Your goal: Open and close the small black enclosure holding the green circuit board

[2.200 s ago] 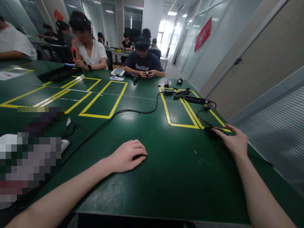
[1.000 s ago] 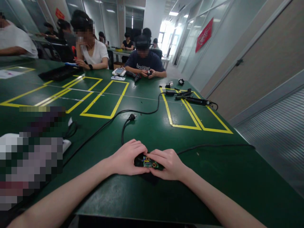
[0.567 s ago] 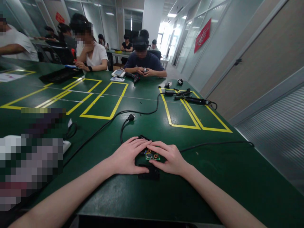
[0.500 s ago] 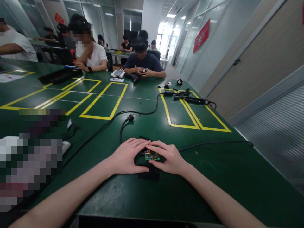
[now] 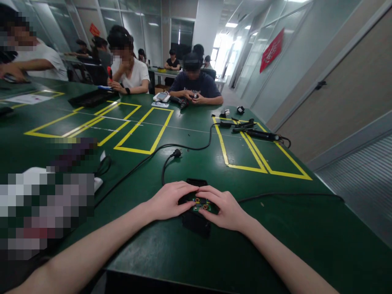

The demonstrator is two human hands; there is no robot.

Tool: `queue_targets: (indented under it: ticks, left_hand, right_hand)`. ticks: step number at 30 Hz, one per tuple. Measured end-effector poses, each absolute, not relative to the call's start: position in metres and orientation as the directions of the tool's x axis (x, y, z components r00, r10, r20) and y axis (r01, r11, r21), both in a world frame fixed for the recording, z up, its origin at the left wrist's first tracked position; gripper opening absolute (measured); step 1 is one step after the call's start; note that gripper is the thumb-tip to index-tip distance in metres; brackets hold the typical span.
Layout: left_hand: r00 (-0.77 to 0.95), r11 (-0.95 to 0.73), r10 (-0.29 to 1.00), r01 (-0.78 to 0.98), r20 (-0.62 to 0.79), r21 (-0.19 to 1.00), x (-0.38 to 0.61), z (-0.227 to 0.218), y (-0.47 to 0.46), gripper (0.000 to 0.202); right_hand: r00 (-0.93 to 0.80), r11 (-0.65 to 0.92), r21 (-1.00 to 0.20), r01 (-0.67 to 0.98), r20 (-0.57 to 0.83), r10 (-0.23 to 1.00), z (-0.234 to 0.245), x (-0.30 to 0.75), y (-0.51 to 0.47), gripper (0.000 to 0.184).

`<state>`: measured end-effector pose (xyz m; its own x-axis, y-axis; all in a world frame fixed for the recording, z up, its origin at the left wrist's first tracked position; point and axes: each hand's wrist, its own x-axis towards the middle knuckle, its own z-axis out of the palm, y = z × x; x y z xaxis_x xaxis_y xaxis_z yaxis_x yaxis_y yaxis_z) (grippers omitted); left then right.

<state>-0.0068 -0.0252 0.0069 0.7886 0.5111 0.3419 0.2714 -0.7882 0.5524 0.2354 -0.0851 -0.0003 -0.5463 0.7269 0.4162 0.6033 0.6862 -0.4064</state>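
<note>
A small green circuit board [image 5: 199, 203] with orange coils sits in an open black adapter case [image 5: 196, 222] on the green table [image 5: 183, 253]. My left hand [image 5: 170, 200] curls around the board's left side, and my right hand [image 5: 222, 208] grips its right side; the fingertips of both meet over it. A black lid piece [image 5: 196, 182] lies just beyond my fingers. A black cable [image 5: 288, 194] runs from the case to the right. Another cable with a plug [image 5: 177, 153] curves away in front of my hands.
Yellow tape rectangles [image 5: 143, 132] mark the tabletop. Black tools and adapters [image 5: 259, 133] lie at the far right. A white object [image 5: 97, 183] and a pixelated patch sit at left. Several people sit along the far edge; the table's right edge [image 5: 330, 192] is close.
My right hand reached to the right, brought the black case with its cable to the middle, and both hands now close on the board. The camera shifted slightly left.
</note>
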Motion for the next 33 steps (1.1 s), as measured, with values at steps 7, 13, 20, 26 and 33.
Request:
queue_targets:
  ticks: [7, 13, 20, 26, 33]
  left_hand:
    - [0.779, -0.762, 0.521, 0.242, 0.348, 0.600, -0.0071, 0.0043, -0.0256, 0.040]
    - [0.791, -0.785, 0.482, 0.198, 0.376, 0.587, -0.0061, 0.0056, -0.0249, 0.025]
    - [0.778, -0.795, 0.512, 0.268, 0.365, 0.544, -0.0073, 0.0036, -0.0220, 0.017]
    - [0.752, -0.805, 0.544, 0.342, 0.373, 0.484, -0.0072, 0.0036, -0.0210, 0.018]
    - [0.769, -0.872, 0.480, 0.363, 0.423, 0.329, -0.0082, 0.0031, -0.0188, 0.025]
  right_hand:
    - [-0.546, 0.624, -0.479, 0.618, 0.309, 0.778, 0.0069, 0.2351, -0.0874, 0.056]
    - [-0.503, 0.581, -0.529, 0.618, 0.302, 0.810, 0.0069, 0.2352, -0.0847, 0.035]
    - [-0.462, 0.568, -0.530, 0.629, 0.332, 0.822, 0.0072, 0.2357, -0.0840, 0.028]
    - [-0.422, 0.564, -0.532, 0.631, 0.375, 0.825, 0.0004, 0.2367, -0.0829, 0.039]
    - [-0.363, 0.557, -0.504, 0.661, 0.434, 0.824, 0.0016, 0.2422, -0.0796, 0.034]
